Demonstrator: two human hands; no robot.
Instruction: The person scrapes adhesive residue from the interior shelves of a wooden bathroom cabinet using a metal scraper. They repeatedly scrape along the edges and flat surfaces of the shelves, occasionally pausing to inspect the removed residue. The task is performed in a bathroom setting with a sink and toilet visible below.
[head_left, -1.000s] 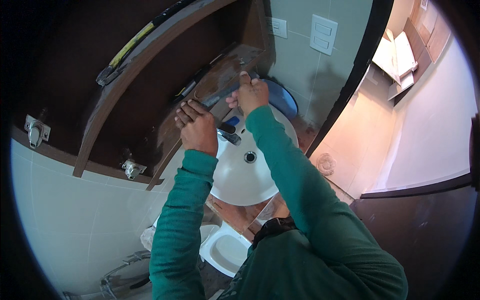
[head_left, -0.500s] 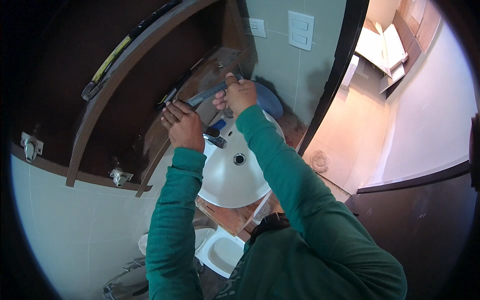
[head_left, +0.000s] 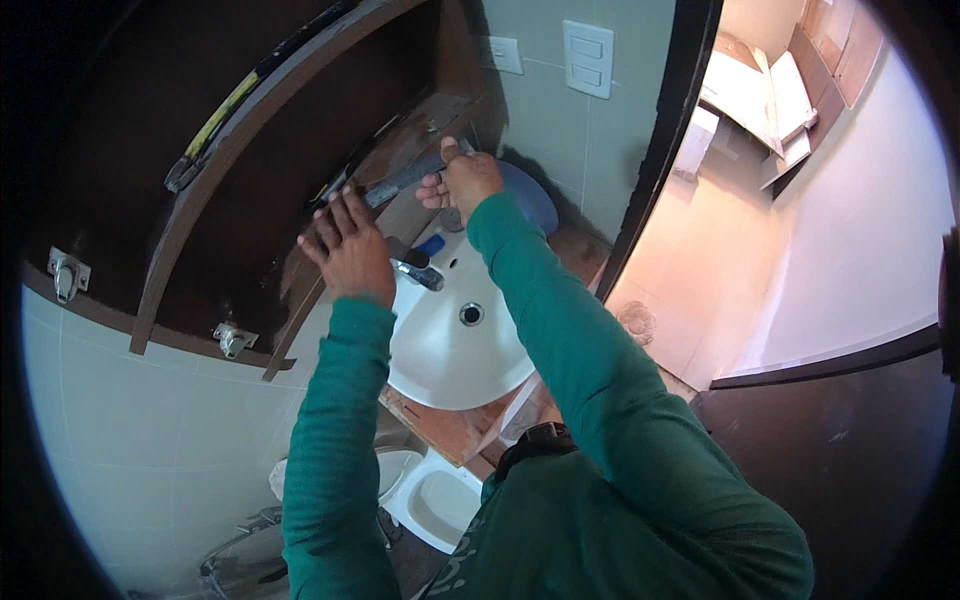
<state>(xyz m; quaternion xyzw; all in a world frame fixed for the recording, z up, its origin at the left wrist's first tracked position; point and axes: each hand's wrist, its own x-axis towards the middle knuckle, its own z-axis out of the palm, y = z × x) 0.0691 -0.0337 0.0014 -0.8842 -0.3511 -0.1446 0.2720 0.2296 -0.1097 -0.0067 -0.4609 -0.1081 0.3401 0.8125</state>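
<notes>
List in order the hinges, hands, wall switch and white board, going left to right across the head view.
Left metal hinge → second metal hinge → left hand → right hand → two-button wall switch → white board beyond the doorway.

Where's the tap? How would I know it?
Find the big white sink in the middle. Up and left of its round drain hole sits the tap. It's shiny metal, unlike the small blue object right beside it.

I make out a slim grey strip (head_left: 403, 184), slanting up rightward through the upper middle of the frame, its ends partly hidden.
</notes>
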